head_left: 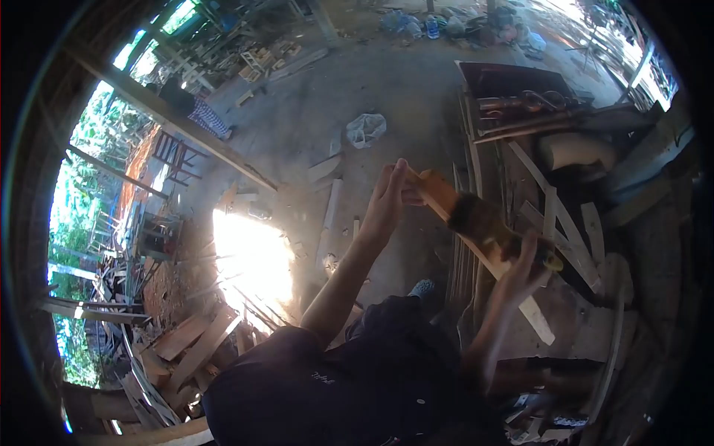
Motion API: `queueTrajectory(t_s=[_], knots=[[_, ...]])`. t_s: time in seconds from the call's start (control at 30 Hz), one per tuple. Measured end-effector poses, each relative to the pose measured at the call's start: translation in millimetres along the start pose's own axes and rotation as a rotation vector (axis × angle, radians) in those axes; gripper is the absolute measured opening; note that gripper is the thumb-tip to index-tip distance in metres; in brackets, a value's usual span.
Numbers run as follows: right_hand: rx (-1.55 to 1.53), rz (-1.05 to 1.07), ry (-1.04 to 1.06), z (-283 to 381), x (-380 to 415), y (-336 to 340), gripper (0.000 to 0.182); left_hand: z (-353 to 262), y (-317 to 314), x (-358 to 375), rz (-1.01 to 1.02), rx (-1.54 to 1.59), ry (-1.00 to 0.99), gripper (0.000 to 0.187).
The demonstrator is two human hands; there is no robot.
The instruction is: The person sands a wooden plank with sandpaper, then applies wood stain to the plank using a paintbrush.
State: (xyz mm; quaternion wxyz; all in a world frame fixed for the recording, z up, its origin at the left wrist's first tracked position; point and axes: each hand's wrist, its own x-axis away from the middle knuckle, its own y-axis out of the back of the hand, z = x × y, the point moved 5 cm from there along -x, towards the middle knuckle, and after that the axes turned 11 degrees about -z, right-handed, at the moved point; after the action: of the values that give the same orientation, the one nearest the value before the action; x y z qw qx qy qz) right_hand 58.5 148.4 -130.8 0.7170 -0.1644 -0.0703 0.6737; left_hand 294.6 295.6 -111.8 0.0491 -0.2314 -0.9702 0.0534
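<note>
Slanting in front of me at centre right is a wooden piece (440, 195), with a dark, partly yellow object (487, 229) against its lower right part; blur hides exactly what that object is. My left hand (396, 189) has its fingers pressed round the upper left end of the wood. Around the lower right end of the dark object, beside its round yellow tip, my right hand (526, 269) is closed. A pale board (534, 318) shows below my right hand.
Stacked boards and scrap wood (576, 241) lie close at right. Broken planks (197, 338) pile up at lower left. A clear plastic bag (366, 130) is on the floor ahead. Another person (201, 111) is at upper left, near a wooden chair (177, 157).
</note>
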Motion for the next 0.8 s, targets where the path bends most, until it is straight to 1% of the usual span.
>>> queueTrajectory(t_s=[0.07,0.13,0.17,0.23,0.27,0.33,0.37,0.43,0.5,0.53,0.57,0.6,0.63,0.67,0.73,0.77,0.8], knots=[[0.005,-0.025,-0.025,-12.4,-5.2,42.7,0.026,2.4,1.3,4.3,-0.012,0.011,-0.009,0.057],[0.1,-0.081,-0.075,-28.1,-11.2,95.3,0.028,3.8,7.1,11.9,-0.057,0.025,-0.021,0.052],[0.098,-0.08,-0.078,-33.0,-13.5,118.5,0.028,3.2,7.5,17.2,-0.059,0.022,-0.022,0.052],[0.159,-0.121,-0.09,-44.1,-17.3,167.3,0.031,1.0,14.2,28.1,-0.149,-0.049,-0.037,0.061],[0.154,-0.119,-0.093,-58.3,-23.7,197.3,0.031,2.0,15.9,31.8,-0.151,-0.053,-0.041,0.061],[0.233,-0.244,-0.116,-86.0,-33.0,259.6,0.032,5.9,23.2,39.1,-0.209,-0.047,-0.038,0.062],[0.278,-0.242,-0.081,-74.6,-35.6,273.0,0.031,4.1,23.3,44.3,-0.21,-0.05,-0.041,0.062],[0.35,-0.136,-0.053,-82.0,-50.3,318.5,0.033,1.0,26.1,54.8,-0.258,-0.035,-0.047,0.064],[0.506,-0.118,0.006,-70.4,-59.7,347.0,0.04,3.0,30.3,59.8,-0.249,-0.033,-0.051,0.065],[0.592,-0.156,0.028,-70.1,-63.7,362.0,0.046,3.5,31.9,61.5,-0.241,-0.028,-0.053,0.066],[0.674,-0.181,-0.037,-75.3,-73.6,382.7,0.047,3.1,32.5,64.2,-0.241,-0.025,-0.05,0.066],[0.79,-0.232,0.096,-73.6,-80.3,398.4,0.047,1.8,32.9,66.4,-0.247,-0.035,-0.049,0.067],[0.901,-0.283,0.232,-65.4,-82.5,402.4,0.048,0.2,32.9,68.3,-0.254,-0.045,-0.051,0.067],[0.901,-0.28,0.237,-63.3,-84.4,406.2,0.048,-1.8,32.3,70.4,-0.257,-0.04,-0.052,0.067],[1.22,-0.245,0.196,-59.3,-87.7,407.3,0.048,-4.6,31.9,73.7,-0.264,-0.034,-0.039,0.07],[1.222,-0.245,0.2,-58.2,-85.1,402.6,0.048,-3.7,32.6,74.9,-0.264,-0.03,-0.038,0.07],[1.239,-0.221,0.349,-55.8,-79.7,389.0,0.045,-2.0,34.4,75.6,-0.273,-0.034,-0.036,0.071]])
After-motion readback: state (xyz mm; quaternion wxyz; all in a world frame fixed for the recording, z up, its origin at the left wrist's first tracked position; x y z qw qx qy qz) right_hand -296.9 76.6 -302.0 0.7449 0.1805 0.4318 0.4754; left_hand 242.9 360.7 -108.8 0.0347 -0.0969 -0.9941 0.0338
